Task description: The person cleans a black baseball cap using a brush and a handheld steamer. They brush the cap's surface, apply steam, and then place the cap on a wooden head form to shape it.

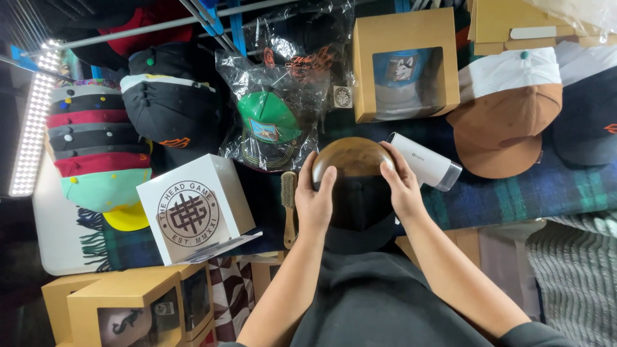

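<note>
**Black cap going onto a wooden dome form**

Fingers (328, 177) of the left hand (313, 204) lie together, curled against the left flank of a rounded wooden cap form (352, 160), with the thumb lower down on a black cap (360, 215). The right hand (403, 189) mirrors it on the other flank, its fingers pressed side by side over the form's upper right edge. Both hands grip; neither is spread open.

Under the fingertips the black cap covers only the lower part of the form, its brim pointing toward the person's body, while the brown top of the dome stands bare. As I judge it, the cap is started on the form but not seated; the crown has yet to be drawn over the wood, or else it is coming off, which one frame cannot settle.

Just left of the left fingers lies a wooden-handled brush (289, 205), untouched. Just right of the right fingers rests a white cylindrical device (424, 160), also untouched. Farther left stands a white box (196, 215) with a round emblem; beyond the fingers, a bagged green cap (268, 119) and a windowed cardboard box (405, 64). All sit on a plaid blanket (514, 193).
</note>
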